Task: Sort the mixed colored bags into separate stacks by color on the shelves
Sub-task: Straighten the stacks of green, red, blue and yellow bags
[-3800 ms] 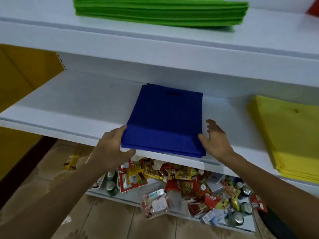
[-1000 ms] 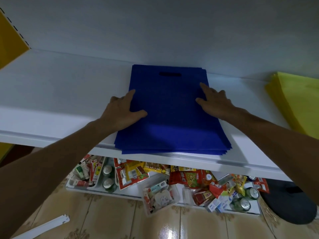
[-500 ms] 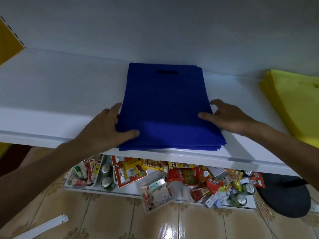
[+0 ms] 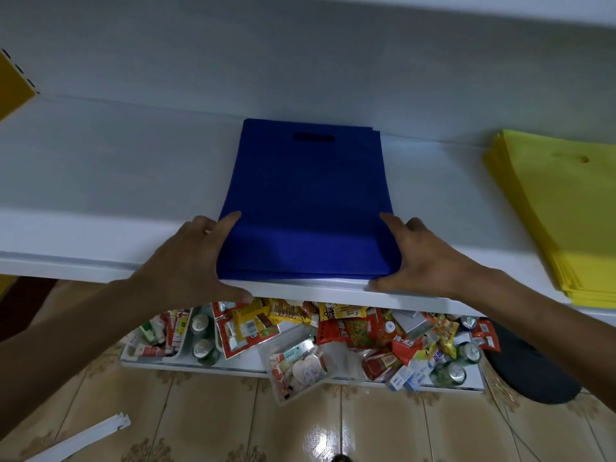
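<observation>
Both hands have slid back toward the person since half a second ago, from the middle of the blue pile to its two near corners, and the pile's front edge now looks less fanned.

A long white shelf (image 4: 100, 195) crosses the view. The blue bag stack (image 4: 306, 201) lies flat on it at the centre. Its far end is close to the back wall and its near end lies almost flush with the shelf's front lip. A yellow bag stack (image 4: 560, 221) lies on the same shelf, well apart to the right.

The left hand (image 4: 186, 261) is at the stack's near left corner. Its fingers are nearly straight along the side edge and its thumb lies along the shelf lip. The right hand (image 4: 430, 261) mirrors it at the near right corner, fingers extended against the right edge. Neither hand grips anything; both press in flat from the sides.

The step appears to be squaring the blue pile. To do it well, both hands should likely push inward evenly so the thin layers line up without buckling. A nudge away from the lip would keep the near edge from overhanging. The soft fabric could ripple if squeezed hard. The handle cut-out (image 4: 313, 137) at the far end serves as a check that the bags face one way.

Loose snack packets (image 4: 350, 331) lie on a lower shelf beneath.
</observation>
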Available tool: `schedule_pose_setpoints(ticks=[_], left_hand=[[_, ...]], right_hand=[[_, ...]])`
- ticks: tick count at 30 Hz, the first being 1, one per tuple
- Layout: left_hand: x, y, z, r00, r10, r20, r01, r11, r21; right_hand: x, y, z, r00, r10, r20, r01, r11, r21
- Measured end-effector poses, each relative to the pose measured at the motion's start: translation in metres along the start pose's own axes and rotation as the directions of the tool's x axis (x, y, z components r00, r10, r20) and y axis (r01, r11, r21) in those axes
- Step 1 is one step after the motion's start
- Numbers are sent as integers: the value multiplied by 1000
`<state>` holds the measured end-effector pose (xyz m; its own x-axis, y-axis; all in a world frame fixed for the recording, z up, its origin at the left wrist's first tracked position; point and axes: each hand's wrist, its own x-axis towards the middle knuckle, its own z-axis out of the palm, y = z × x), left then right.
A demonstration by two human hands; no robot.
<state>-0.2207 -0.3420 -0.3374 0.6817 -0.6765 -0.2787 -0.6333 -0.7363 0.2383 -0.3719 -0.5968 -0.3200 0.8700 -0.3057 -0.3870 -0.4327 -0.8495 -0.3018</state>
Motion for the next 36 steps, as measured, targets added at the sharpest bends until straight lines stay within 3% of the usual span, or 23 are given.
schedule_pose_setpoints(ticks=[4, 12, 19, 22, 26, 31, 34, 36], left_hand=[[6, 1, -3, 999, -37, -36, 32, 991, -130], [12, -2, -5, 999, -33, -32, 26, 980, -197], [27, -11, -9, 1000, 9, 13, -7, 989, -146], [29, -14, -10, 999, 10, -43, -18, 982, -189], [33, -12, -7, 987, 21, -162, -52, 982, -184], [34, -9, -8, 997, 8, -78, -20, 988, -154], [32, -11, -7, 975, -32, -221, 1, 990, -138], [33, -14, -7, 975, -47, -219, 0, 978, -210]], right_hand=[[1, 0, 0, 1000, 28, -13, -27, 998, 51], [6, 0, 4, 998, 64, -23, -60, 989, 136], [21, 3, -1, 996, 40, -75, -33, 995, 98], [22, 5, -3, 998, 47, -32, -41, 986, 162], [28, 6, -1, 992, 61, -107, -45, 988, 148], [32, 16, -6, 998, 65, -12, -62, 979, 192], [32, 23, -6, 991, 95, -91, -72, 971, 229], [32, 22, -5, 993, 83, -78, -62, 968, 243]])
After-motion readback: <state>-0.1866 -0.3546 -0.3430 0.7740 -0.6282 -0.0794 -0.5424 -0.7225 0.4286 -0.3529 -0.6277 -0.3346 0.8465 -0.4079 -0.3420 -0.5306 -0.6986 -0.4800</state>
